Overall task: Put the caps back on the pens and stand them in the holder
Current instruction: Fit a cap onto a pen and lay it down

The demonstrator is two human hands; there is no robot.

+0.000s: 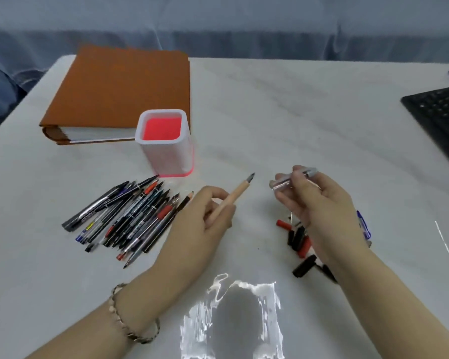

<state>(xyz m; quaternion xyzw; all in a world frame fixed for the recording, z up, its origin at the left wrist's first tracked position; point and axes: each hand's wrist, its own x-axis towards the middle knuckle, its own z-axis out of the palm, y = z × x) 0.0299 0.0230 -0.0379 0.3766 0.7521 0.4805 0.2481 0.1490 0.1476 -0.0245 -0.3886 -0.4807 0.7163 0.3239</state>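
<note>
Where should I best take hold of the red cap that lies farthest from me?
Pinch the red cap across its middle from above. It lies flat on the table with both long sides free, while black caps crowd its right end.

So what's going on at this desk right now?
A person is recapping pens. The left hand grips an uncapped tan pen, its tip toward the right hand, which pinches a clear silvery cap; the two are apart. A pile of pens lies to the left, loose caps lie under the right hand, and the white holder has no pens in it.
</note>
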